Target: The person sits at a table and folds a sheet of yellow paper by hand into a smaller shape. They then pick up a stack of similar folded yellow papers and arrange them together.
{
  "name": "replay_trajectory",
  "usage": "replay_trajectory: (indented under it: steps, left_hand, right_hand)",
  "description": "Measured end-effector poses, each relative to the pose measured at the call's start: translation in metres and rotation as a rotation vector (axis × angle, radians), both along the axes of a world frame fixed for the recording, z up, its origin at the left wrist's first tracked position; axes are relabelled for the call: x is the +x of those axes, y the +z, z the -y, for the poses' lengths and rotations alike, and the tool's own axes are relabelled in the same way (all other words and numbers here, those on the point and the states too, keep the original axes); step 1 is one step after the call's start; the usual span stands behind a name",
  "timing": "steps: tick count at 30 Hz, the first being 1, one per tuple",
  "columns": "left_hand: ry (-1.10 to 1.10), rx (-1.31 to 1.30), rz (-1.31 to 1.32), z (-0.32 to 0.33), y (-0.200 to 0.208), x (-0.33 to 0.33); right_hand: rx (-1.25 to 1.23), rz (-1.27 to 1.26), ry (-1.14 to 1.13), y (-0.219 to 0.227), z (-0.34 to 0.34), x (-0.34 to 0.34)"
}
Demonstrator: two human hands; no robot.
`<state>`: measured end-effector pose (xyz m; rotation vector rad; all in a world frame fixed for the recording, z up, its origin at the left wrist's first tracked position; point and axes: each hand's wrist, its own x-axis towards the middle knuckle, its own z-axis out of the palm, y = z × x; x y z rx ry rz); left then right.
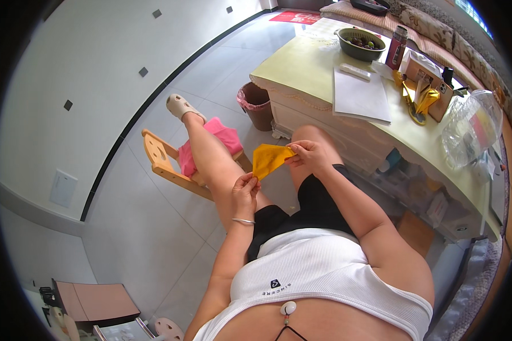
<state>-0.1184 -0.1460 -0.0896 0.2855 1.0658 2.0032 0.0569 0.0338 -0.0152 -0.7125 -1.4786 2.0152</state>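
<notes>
One yellow sheet (268, 161) is pinched — left hand (246, 187), right hand (309, 156).

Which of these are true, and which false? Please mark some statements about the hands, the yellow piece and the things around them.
1. The left hand and the right hand both hold the yellow piece. True.
2. The bowl of fruit is under the table. False: it stands on top of it.
3. A bracelet is on the left wrist. True.
4. The pink cloth is on the table. False: it lies on the wooden chair.
5. The bin stands beside the table. True.
</notes>
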Motion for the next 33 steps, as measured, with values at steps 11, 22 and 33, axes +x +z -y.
replay_trajectory:
  steps: [11,22,33]
  left_hand:
    - [0.024,0.007,0.013,0.002,0.005,0.002]
    - [0.027,-0.028,0.014,0.003,0.004,0.003]
    - [0.045,0.004,-0.005,0.001,0.001,0.002]
  right_hand:
    - [0.053,0.106,0.03,0.0,-0.002,0.002]
    - [0.232,0.14,-0.018,0.005,0.008,0.007]
    - [0.26,0.102,0.005,-0.001,0.01,0.003]
